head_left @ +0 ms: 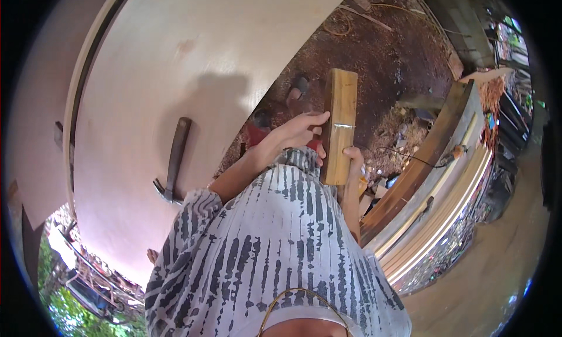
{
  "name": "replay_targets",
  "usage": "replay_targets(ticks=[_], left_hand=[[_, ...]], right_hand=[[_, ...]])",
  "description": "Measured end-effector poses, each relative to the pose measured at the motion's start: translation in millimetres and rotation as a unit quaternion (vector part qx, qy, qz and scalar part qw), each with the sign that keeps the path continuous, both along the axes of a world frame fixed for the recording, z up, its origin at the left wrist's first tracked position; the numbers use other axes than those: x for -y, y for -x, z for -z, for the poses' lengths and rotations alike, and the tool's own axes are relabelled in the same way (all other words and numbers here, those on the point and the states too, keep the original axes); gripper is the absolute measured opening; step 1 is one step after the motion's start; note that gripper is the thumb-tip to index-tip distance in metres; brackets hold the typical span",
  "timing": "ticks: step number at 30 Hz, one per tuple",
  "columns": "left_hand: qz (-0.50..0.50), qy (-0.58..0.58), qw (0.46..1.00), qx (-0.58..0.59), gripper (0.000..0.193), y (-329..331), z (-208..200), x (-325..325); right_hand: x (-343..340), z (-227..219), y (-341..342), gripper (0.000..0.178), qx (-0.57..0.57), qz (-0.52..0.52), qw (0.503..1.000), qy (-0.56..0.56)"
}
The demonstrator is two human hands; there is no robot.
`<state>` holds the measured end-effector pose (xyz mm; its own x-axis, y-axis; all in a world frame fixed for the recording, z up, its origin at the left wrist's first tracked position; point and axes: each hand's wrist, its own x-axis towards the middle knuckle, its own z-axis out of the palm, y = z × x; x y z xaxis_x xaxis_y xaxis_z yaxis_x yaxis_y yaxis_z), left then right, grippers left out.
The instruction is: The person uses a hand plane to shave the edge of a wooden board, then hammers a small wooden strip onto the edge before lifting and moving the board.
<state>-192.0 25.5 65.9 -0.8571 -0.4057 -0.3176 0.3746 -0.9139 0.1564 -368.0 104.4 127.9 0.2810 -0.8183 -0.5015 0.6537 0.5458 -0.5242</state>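
A wooden hand plane is held in front of my body, its flat sole turned up. A thin strip of shiny metal crosses the sole near its middle. My left hand grips the plane from the left side, its fingers partly hidden behind the block. On the lower right edge, the thumb of my right hand presses against the wood, and its other fingers are hidden. To my left a hammer with a dark handle lies on a large pale board, apart from both hands.
Beyond the plane is a brown ground strewn with shavings. At the right, a thick brown beam lies alongside several long planks, with a dark cable near them. A sandalled foot shows beside the pale board's edge.
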Motion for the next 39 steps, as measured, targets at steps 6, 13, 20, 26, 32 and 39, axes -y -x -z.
replay_targets(ticks=[6, 13, 20, 26, 32, 39], left_hand=[[0.040, 0.065, 0.990, 0.119, 0.054, 5, 33, -21], [-0.032, 0.007, 0.999, 0.002, 0.051, -15, -8, -23], [-0.091, -0.021, 0.996, -0.012, 0.042, -20, -26, -25], [-0.112, -0.027, 0.991, 0.070, 0.047, -10, -39, -42], [-0.157, 0.009, 0.988, 0.014, 0.066, -14, -18, -46], [-0.302, -0.056, 0.944, 0.117, 0.095, -20, -10, -60]], right_hand=[[-22, 12, -4, 0.070, 0.043, 0.022, 0.999, -0.006], [-4, 13, -7, 0.072, 0.038, -0.003, 0.999, 0.008], [6, 1, -10, 0.065, -0.008, -0.062, 0.998, 0.017], [5, -15, -7, 0.067, 0.004, -0.048, 0.997, -0.066], [27, 0, -9, 0.073, 0.020, -0.155, 0.986, 0.052], [61, 26, -9, 0.069, -0.035, -0.260, 0.965, -0.019]])
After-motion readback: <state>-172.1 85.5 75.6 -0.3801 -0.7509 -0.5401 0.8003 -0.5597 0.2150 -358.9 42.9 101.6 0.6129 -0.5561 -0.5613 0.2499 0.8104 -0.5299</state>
